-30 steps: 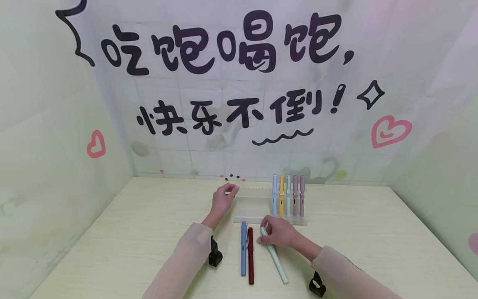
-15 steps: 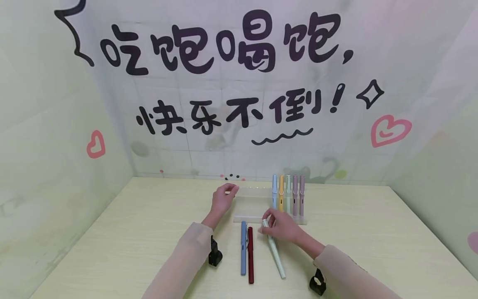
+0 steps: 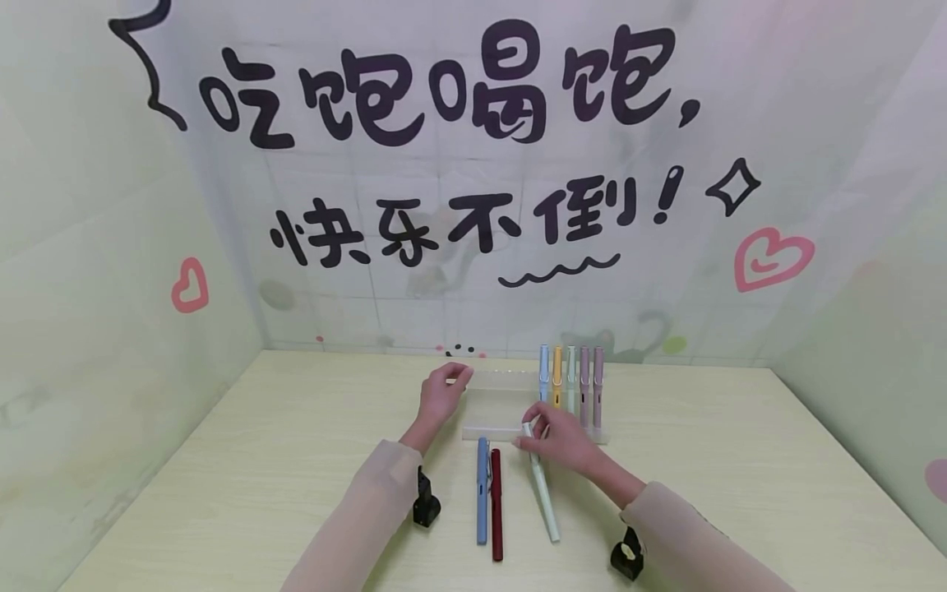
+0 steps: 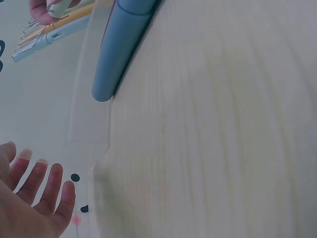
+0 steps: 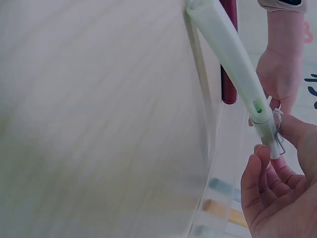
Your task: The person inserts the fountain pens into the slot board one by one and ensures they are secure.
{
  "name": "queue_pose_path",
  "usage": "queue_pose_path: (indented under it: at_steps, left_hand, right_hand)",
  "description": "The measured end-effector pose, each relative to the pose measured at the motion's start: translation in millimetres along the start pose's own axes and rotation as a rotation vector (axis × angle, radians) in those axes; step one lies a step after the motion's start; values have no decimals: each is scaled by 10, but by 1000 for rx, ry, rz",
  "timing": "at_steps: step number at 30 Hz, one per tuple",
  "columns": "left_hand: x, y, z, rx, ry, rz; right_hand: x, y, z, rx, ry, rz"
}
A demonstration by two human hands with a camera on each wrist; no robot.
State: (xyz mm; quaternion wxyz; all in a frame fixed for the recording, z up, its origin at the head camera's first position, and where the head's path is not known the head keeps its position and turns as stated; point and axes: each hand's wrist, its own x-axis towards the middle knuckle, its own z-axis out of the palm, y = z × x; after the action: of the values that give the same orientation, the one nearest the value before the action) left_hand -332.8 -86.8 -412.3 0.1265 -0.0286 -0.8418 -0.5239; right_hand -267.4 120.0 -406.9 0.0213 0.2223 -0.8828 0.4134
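Pale wooden table [image 3: 259, 460], lettered backdrop [image 3: 459, 164].

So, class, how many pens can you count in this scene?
8. Five stand upright in the clear rack: light blue, orange, mint, mauve, pink. A blue pen and a dark red pen lie on the table; the right hand pinches a pale green pen.

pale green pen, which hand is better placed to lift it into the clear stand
Right. The right hand already pinches the pale green pen at its cap end, next to the clear stand. The left hand rests on the stand's far left end, likely steadying it.
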Motion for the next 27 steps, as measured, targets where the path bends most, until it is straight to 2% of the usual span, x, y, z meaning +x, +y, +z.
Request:
queue_pose_path:
  at_steps: [10, 22, 27]
  left_hand:
    - [-9, 4, 0, 4, 10, 17]
    - [4, -8, 7, 3, 11, 4]
    - [-3, 8, 3, 0, 5, 16]
  right_hand:
    - [39, -35, -62, -9, 49, -32]
    - [118, -27, -117, -18, 120, -10]
    - [172, -54, -179, -32, 158, 4]
